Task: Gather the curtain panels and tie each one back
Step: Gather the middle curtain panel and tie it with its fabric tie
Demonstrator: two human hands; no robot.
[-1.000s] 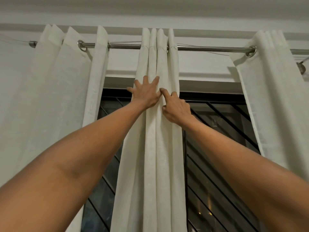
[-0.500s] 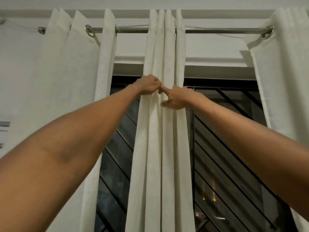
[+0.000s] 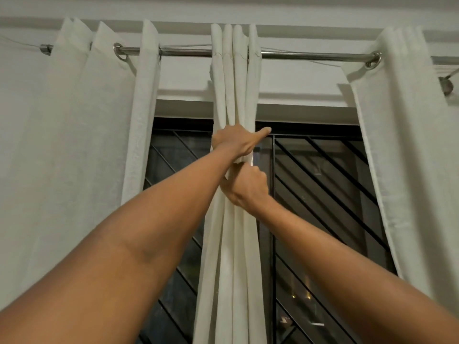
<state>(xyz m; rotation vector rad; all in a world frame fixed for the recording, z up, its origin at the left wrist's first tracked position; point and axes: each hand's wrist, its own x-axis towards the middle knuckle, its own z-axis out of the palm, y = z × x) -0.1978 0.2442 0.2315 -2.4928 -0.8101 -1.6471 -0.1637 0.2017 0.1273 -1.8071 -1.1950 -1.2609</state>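
Middle curtain panel (image 3: 234, 70), hanging from the rod (image 3: 186, 52) in front of the dark window grille (image 3: 323, 194), at the moment of gathering. The left hand (image 3: 233, 142) wraps its fingers round the folds just below the window's top frame, with one digit sticking out straight to the right. The right hand (image 3: 247, 187) grips the same bundle directly beneath it, the two hands touching.

Change: a second ago both hands lay side by side on the panel's face, the left with fingers spread flat and the right pressing with a fingertip. Half a second ago they had begun to curl, still level with each other. Now they are stacked, one above the other, and the cloth between them is squeezed into a narrow waist. The folds fan out again above and below.

Meaning for the task, as a judgement: the middle panel is gathered and held but not yet tied, and no tie-back shows in view. The left panel (image 3: 74, 145) and right panel (image 3: 409, 145) hang loose at either side, well apart from the hands and seemingly unsecured here, though their lower parts lie out of view.
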